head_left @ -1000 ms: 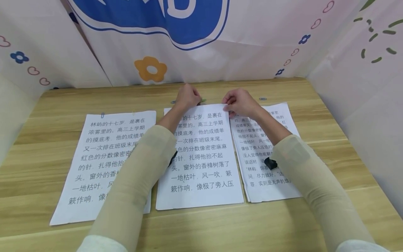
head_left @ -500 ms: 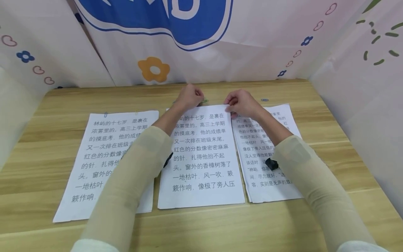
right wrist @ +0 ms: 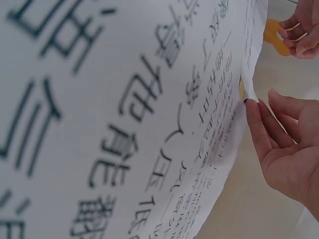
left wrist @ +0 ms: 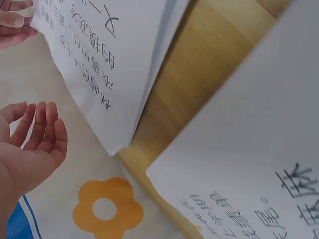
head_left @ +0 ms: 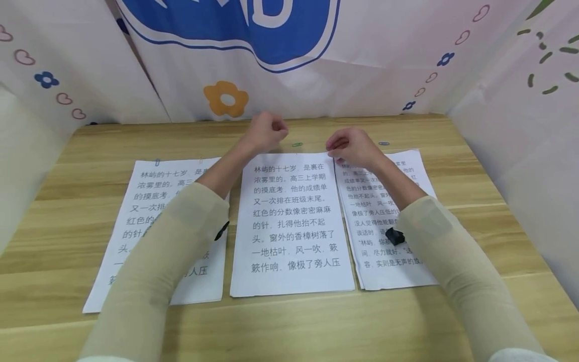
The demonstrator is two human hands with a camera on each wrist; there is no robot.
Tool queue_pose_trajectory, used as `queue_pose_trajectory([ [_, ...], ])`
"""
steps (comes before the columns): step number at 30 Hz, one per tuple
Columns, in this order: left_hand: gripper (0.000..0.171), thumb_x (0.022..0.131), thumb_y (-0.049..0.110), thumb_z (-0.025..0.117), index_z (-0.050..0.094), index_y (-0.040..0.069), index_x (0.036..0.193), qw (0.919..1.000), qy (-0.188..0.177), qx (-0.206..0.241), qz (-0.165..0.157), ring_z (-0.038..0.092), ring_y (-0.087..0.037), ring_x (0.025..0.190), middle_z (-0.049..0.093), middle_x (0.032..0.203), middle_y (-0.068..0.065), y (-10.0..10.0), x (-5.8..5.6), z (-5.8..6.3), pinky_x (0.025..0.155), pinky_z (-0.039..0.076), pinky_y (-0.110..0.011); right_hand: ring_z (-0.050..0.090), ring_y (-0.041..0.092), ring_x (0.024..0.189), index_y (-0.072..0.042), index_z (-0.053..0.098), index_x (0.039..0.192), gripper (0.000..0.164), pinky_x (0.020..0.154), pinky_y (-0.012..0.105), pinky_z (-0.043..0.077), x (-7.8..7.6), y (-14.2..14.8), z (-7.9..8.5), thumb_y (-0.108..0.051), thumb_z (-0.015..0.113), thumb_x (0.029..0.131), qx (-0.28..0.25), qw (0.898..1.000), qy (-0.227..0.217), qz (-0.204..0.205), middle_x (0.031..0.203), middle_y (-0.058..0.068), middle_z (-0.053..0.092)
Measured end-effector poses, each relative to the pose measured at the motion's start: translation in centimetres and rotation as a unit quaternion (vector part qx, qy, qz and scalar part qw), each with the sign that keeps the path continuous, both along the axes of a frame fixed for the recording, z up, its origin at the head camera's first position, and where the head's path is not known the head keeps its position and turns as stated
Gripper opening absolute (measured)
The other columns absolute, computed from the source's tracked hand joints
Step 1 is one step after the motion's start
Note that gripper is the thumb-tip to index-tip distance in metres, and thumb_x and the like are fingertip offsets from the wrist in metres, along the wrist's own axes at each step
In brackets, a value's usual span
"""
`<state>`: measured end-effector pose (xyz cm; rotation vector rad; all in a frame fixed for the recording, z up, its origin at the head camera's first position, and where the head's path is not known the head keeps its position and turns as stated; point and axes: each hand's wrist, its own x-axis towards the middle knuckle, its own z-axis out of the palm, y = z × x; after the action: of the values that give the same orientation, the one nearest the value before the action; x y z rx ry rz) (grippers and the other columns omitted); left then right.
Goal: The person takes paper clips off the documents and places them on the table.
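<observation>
Your left sleeve (head_left: pixel 149 271) and right sleeve (head_left: pixel 461 271), thin beige fabric, crossed above the left stack (head_left: pixel 199 291) and the right stack (head_left: pixel 375 236). The middle stack (head_left: pixel 294 281) lay between these, flat on the wood-grain table (head_left: pixel 316 327), its long axis running away from you. All three were rectangular, smooth white paper with black print.

Your right hand (head_left: pixel 355 150) pinched the middle stack's far right corner, slightly raised, between thumb and finger. Your left hand (head_left: pixel 267 131) hovered past the far edge, fingers loosely curved and parted; no held object was visible.

The green paperclip (head_left: pixel 297 145), a slim loop, lay just beyond that edge, its long axis roughly left to right. It sat to the right of your left fingertips and towards you; your left hand appeared nearer. A blue paperclip (head_left: pixel 384 144) lay beyond the right stack. Behind hung a creased, printed backdrop (head_left: pixel 371 75).
</observation>
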<state>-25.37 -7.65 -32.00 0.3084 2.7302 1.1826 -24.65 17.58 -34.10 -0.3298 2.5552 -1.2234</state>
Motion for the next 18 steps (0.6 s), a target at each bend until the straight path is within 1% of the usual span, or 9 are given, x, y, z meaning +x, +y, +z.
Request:
queue_pose_trajectory([
  [3, 0.022, 0.105, 0.009, 0.057, 0.067, -0.004, 0.119, 1.0, 0.002, 0.005, -0.006, 0.061, -0.026, 0.097, 0.064, 0.109, -0.015, -0.8, 0.5, 0.4, 0.085, 0.054, -0.033, 0.068, 0.032, 0.104, 0.006, 0.066, 0.123, 0.027, 0.086, 0.034, 0.06, 0.0, -0.1, 0.0, 0.005, 0.067, 0.097, -0.011, 1.0, -0.006, 0.0, 0.117, 0.021, 0.068],
  [6, 0.021, 0.104, 0.008, 0.057, 0.067, -0.005, 0.118, 0.9999, 0.001, 0.014, -0.007, 0.062, -0.028, 0.099, 0.064, 0.111, -0.016, -1.7, 0.9, 0.7, 0.087, 0.054, -0.035, 0.068, 0.033, 0.106, 0.007, 0.066, 0.123, 0.027, 0.087, 0.035, 0.06, 0.1, 0.0, 0.1, 0.006, 0.067, 0.097, -0.019, 1.0, -0.004, 0.003, 0.118, 0.022, 0.068],
  [8, 0.021, 0.105, 0.008, 0.057, 0.066, -0.006, 0.118, 0.9999, 0.002, 0.013, -0.003, 0.062, -0.028, 0.099, 0.064, 0.111, -0.017, -2.5, 1.1, 0.7, 0.088, 0.055, -0.036, 0.068, 0.032, 0.106, 0.006, 0.066, 0.122, 0.026, 0.087, 0.036, 0.06, 0.1, 0.0, 0.1, 0.006, 0.067, 0.096, -0.02, 1.0, 0.001, 0.004, 0.117, 0.022, 0.069],
  [14, 0.023, 0.104, 0.008, 0.056, 0.066, -0.007, 0.117, 0.9998, 0.01, 0.0, 0.015, 0.06, -0.029, 0.097, 0.063, 0.108, -0.018, -5.3, 1.7, 0.5, 0.083, 0.053, -0.036, 0.067, 0.028, 0.104, 0.005, 0.068, 0.12, 0.026, 0.089, 0.037, 0.059, 0.3, 0.0, 0.1, 0.006, 0.069, 0.095, -0.019, 1.0, 0.015, 0.001, 0.114, 0.02, 0.069],
  [18, 0.025, 0.105, 0.011, 0.056, 0.065, -0.006, 0.121, 0.9996, 0.005, -0.007, 0.026, 0.061, -0.03, 0.101, 0.059, 0.118, -0.018, -7.3, 2.6, 0.7, 0.086, 0.054, -0.038, 0.068, 0.027, 0.104, 0.004, 0.068, 0.121, 0.026, 0.09, 0.037, 0.059, 0.7, -0.3, 0.4, 0.005, 0.069, 0.095, -0.018, 0.999, 0.033, 0.009, 0.115, 0.017, 0.07],
])
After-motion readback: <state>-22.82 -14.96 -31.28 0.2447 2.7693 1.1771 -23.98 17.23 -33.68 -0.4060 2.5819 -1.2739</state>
